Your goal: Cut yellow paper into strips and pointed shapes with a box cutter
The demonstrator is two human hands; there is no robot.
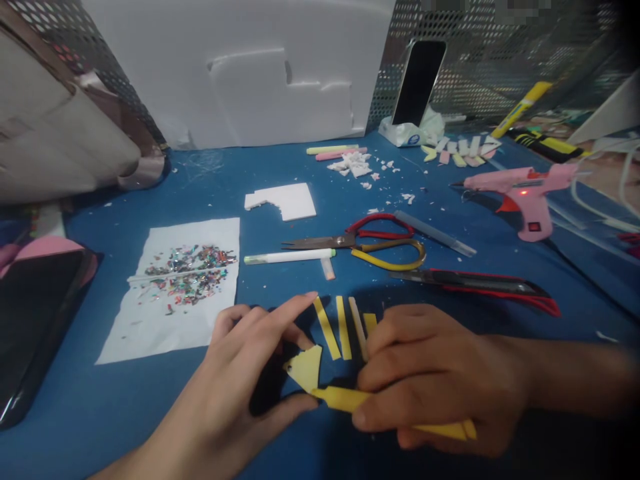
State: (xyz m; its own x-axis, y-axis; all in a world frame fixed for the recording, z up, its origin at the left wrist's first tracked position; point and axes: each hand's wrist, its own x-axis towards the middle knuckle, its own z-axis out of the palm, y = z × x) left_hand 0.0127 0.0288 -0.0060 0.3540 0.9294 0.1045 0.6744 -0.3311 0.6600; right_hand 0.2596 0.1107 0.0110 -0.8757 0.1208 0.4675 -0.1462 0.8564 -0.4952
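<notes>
My left hand (255, 360) steadies a small pale yellow triangular piece (306, 368), its thumb at the lower corner and other fingers at the top; the index finger is stretched out. A small dark hole or dot shows at the piece's left corner. In my right hand (435, 373) is a yellow marker (345, 398), its tip touching the triangle's lower corner. Just beyond lie narrow strips: yellow ones such as this strip (327, 328) and a whitish strip (358, 327). My right fingers partly hide the rightmost strips.
Ahead lie scissors (320, 243), a white pen (290, 257) and a red-black utility knife (495, 283). A pink glue gun (530, 193) with its red light lit stands at right. White paper (165, 340) with glittery flakes and a dark phone (40, 320) are at left.
</notes>
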